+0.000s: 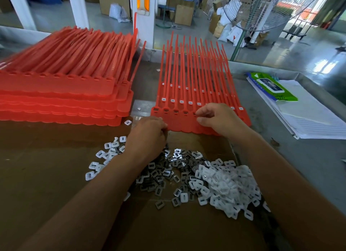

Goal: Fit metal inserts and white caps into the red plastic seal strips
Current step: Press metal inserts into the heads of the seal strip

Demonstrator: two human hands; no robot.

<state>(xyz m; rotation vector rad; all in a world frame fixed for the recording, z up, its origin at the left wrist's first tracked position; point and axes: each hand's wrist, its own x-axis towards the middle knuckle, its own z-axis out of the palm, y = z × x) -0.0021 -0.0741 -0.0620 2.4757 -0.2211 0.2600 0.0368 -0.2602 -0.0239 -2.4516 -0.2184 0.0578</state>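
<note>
Head view: a flat sheet of red seal strips (pixel 196 93) is laid in the middle of the brown desk (pixel 46 166), with the long thin tails pointed away. A row of small white pieces is seen fitted on the strips, just behind the nearest row of dark slots. The right hand (pixel 219 117) is rested on the near part of this sheet, with the fingers bent and the thumb and first finger brought close at one slot; whether a small piece is pinched there cannot be told. The left hand (pixel 148 136) is curled at the near edge of the sheet, and what is held inside it cannot be told. Below the hands, a pile of grey metal inserts (pixel 164 172) is spread out, and a pile of white caps (pixel 228 187) is heaped just to its right. A tall stack of red strips (pixel 61 93) is kept on the left. A green pack (pixel 271 86) and white papers (pixel 309 116) are placed at the right.
</note>
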